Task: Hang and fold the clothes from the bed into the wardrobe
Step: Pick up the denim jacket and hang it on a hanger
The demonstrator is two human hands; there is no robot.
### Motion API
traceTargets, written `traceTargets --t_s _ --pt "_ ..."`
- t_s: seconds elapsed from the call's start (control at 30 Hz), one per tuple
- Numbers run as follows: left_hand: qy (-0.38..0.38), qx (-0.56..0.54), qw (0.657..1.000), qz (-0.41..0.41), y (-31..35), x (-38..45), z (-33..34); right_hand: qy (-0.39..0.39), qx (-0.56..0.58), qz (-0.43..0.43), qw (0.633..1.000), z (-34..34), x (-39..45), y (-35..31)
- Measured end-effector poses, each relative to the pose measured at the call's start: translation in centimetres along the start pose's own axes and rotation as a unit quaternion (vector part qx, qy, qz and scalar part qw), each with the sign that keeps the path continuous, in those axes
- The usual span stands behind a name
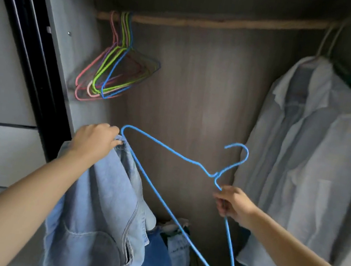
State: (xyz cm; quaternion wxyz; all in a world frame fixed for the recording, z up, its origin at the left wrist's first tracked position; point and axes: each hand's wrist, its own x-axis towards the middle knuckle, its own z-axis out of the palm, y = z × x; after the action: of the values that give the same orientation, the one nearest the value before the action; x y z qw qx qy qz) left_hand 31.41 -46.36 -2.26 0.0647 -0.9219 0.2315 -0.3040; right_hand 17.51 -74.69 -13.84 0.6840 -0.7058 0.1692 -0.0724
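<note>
I stand in front of the open wardrobe. My left hand [96,138] grips the top of a light blue denim garment [102,212], which hangs down from it at the lower left. A blue wire hanger [161,195] is tilted in front of the wardrobe's back wall, its hook pointing up and right. My right hand [233,203] pinches one sloping arm of the hanger just below the neck. One end of the hanger lies against the garment's top edge beside my left hand.
A wooden rail [219,23] runs across the top. Several coloured empty hangers [113,72] hang at its left end. A white shirt [306,155] hangs at the right. Bags and blue fabric [168,244] lie on the wardrobe floor. A dark door frame [31,45] stands left.
</note>
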Motion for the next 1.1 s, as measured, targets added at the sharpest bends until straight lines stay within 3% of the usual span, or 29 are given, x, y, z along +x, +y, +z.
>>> traceTargets --t_s 0.1,0.27,0.4,0.47,0.53,0.67,0.87,0.97,1.1 --pt "-0.053 0.0 0.998 -0.025 2.9 -3.1 -1.2 -0.057 0.106 0.058 0.991 0.3 -2.5 2.2" --pt "-0.057 -0.019 0.996 -0.073 5.4 -6.6 -4.9 0.012 0.045 -0.07 0.996 -1.4 -7.1 1.2" --pt "-0.075 -0.007 0.991 -0.107 6.8 -9.1 -7.8 -0.153 0.14 -0.093 0.974 -7.3 -13.2 -0.4" --pt "-0.086 -0.003 0.991 -0.098 8.1 -10.4 -8.6 -0.212 0.065 -0.066 0.973 -9.1 -16.2 -1.0" --pt "-0.079 -0.001 0.994 -0.074 9.8 -11.8 -9.1 -0.186 -0.081 -0.058 0.977 -10.1 -18.5 -1.0" --pt "-0.065 -0.006 0.997 -0.03 12.5 -13.6 -10.2 -0.103 -0.294 -0.076 0.947 -10.6 -21.9 -2.6" --pt "-0.053 -0.014 0.998 0.007 14.1 -15.2 -11.2 -0.11 -0.353 0.028 0.929 -14.4 -26.8 -4.7" --pt "-0.055 -0.025 0.998 0.028 14.9 -15.4 -11.6 -0.093 -0.433 0.065 0.894 -13.3 -27.8 -4.3" --pt "-0.057 -0.045 0.996 0.048 16.3 -15.5 -12.8 -0.067 -0.451 0.053 0.889 -9.7 -27.2 -3.1"
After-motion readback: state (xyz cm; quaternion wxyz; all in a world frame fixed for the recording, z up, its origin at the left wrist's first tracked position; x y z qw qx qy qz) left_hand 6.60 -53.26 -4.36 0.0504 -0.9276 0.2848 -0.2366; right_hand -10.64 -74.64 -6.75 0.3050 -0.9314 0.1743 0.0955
